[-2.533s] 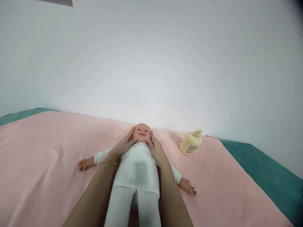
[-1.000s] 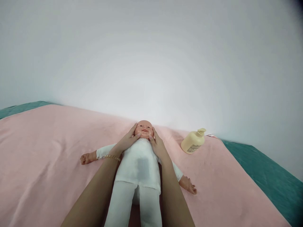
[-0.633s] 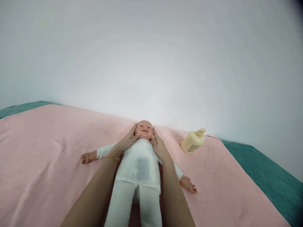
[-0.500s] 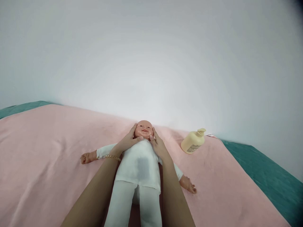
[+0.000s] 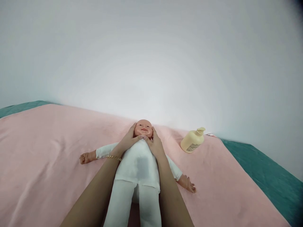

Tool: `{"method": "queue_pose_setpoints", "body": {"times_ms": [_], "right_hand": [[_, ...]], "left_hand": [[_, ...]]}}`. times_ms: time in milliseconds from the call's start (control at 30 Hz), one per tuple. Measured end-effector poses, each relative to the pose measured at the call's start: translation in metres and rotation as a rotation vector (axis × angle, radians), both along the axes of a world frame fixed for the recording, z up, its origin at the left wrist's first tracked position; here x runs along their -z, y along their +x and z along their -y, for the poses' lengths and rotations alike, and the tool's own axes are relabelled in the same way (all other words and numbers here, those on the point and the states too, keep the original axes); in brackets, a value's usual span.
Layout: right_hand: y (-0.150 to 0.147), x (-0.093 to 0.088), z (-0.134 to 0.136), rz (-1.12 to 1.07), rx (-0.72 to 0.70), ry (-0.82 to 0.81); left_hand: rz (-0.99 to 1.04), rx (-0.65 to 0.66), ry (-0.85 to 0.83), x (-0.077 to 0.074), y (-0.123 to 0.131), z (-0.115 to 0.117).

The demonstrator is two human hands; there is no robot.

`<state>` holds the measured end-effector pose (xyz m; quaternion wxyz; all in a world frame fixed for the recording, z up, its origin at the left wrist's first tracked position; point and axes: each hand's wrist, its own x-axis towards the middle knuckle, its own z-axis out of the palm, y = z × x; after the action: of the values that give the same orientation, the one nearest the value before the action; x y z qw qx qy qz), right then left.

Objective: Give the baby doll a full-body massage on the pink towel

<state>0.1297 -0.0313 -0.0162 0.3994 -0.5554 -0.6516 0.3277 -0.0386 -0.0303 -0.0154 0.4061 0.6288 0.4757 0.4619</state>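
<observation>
A baby doll (image 5: 139, 164) in white clothes lies on its back on a pink blanket (image 5: 47, 148), arms spread, head pointing away from me. My left hand (image 5: 126, 142) cups the left side of the doll's head, fingers along the cheek and thumb at the chin. A gold bracelet circles that wrist. My right hand (image 5: 154, 143) cups the other side of the head, its thumb meeting the left thumb under the chin. Both forearms run alongside the doll's body.
A cream pump bottle (image 5: 192, 141) lies tilted on the blanket to the right of the doll's head. Teal bedding (image 5: 265, 176) shows past the blanket at the right and far left. A plain white wall rises behind.
Both thumbs have slid inward along the doll's jaw and now meet under the chin. The doll and the bottle have stayed where they were.
</observation>
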Motion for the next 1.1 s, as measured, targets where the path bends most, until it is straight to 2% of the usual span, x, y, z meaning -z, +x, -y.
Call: {"method": "queue_pose_setpoints", "body": {"times_ms": [333, 633, 867, 1100], "right_hand": [[-0.002, -0.004, 0.001, 0.059, 0.035, 0.016], [0.0, -0.006, -0.001, -0.006, 0.045, 0.021], [0.006, 0.0, -0.004, -0.225, -0.026, 0.024], [0.009, 0.004, -0.007, -0.275, -0.059, 0.014]], "left_hand": [[0.006, -0.004, -0.03, -0.007, 0.001, 0.004], [-0.003, -0.03, -0.045, -0.007, -0.002, 0.003], [0.059, 0.001, -0.136, -0.009, -0.008, 0.003], [0.125, 0.08, -0.128, -0.01, -0.01, 0.005]]}}
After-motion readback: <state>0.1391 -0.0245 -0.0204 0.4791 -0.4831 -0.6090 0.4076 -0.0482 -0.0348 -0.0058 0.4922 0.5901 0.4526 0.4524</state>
